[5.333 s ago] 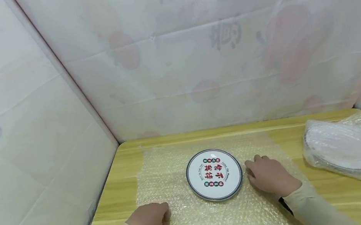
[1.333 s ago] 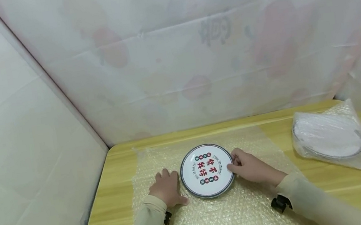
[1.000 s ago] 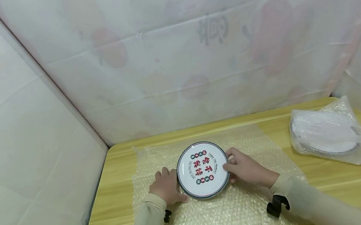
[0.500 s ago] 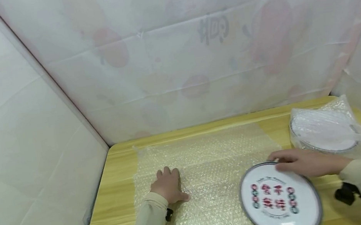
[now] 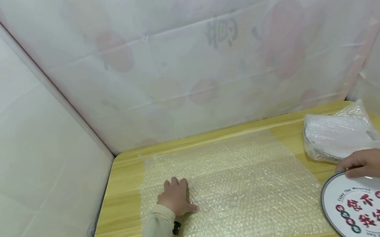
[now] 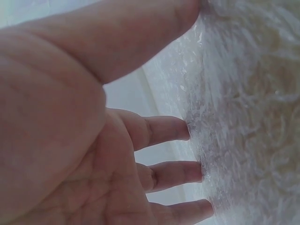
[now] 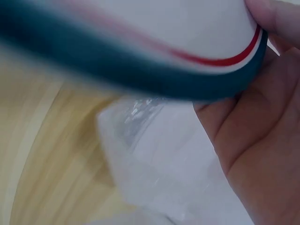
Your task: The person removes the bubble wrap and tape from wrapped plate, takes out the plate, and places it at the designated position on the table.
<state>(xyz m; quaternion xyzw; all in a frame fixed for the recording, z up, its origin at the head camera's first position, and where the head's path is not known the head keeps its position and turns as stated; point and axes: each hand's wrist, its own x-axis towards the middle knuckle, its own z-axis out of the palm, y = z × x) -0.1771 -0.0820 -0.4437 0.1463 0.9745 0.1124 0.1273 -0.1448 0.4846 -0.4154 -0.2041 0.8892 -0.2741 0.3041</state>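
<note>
1. Pinching the rim of a round white plate (image 5: 377,209), the right hand (image 5: 377,164) shows at the lower right of the head view; we see its thumb on the printed face and its other fingers behind the rim.
2. That plate runs off the bottom edge of the head view, and we see red Chinese characters and a dark rim. In the right wrist view the rim is teal with a red line.
3. At lower centre-left we find the left hand (image 5: 176,199), fingers spread apart, fingertips touching a flat bubble-wrap sheet (image 5: 249,191).
4. The sheet lies across the centre of the wood-grain tabletop (image 5: 119,211).
5. At right we see a bubble-wrapped plate (image 5: 338,135), partly covered by the right hand; we cannot tell whether they touch.
6. Behind, we see a pale printed cloth (image 5: 192,110) filling the upper frame.
</note>
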